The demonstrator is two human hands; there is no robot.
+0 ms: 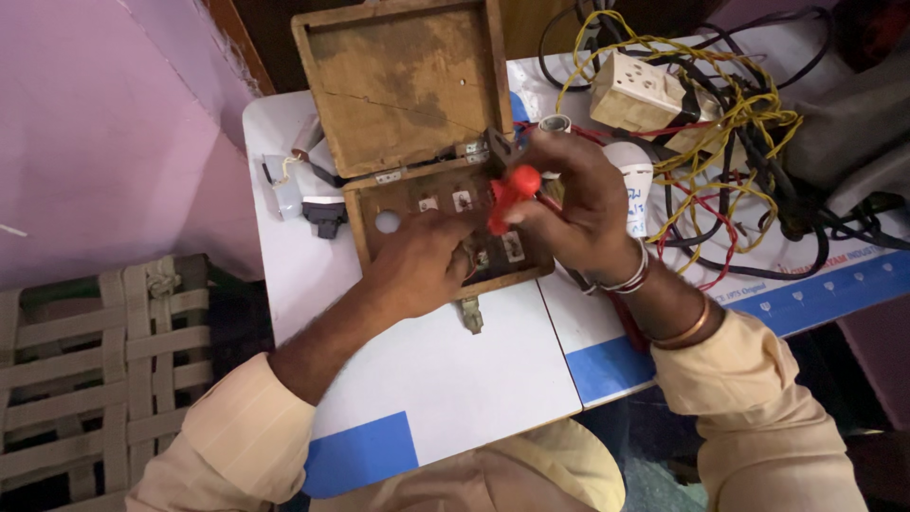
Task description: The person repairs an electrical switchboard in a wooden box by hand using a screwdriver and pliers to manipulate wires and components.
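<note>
**Wooden switch box under both hands**

The hinged wooden switch box (417, 142) sits open on the white table with blue corners (474, 370), its worn lid tipped up and away from the person, its base panel showing a round hole and small metal fittings. The left hand (422, 265) lies flat on the near part of that base, fingers curled down onto the panel; whether they pinch anything I cannot tell. The right hand (578, 204) hovers just over the box's right edge, fingers closed around a red-handled tool (510, 194) whose tip points down into the base. A small dark square part shows at the right fingertips, touching the lid's lower corner. Beside the box on the left lie a small white plug and a black part (322, 218). Behind the right hand a white bulb (637, 185) rests, and farther back a tangle of yellow, red and black wires (739, 142) surrounds a cream socket block (640, 93)
</note>
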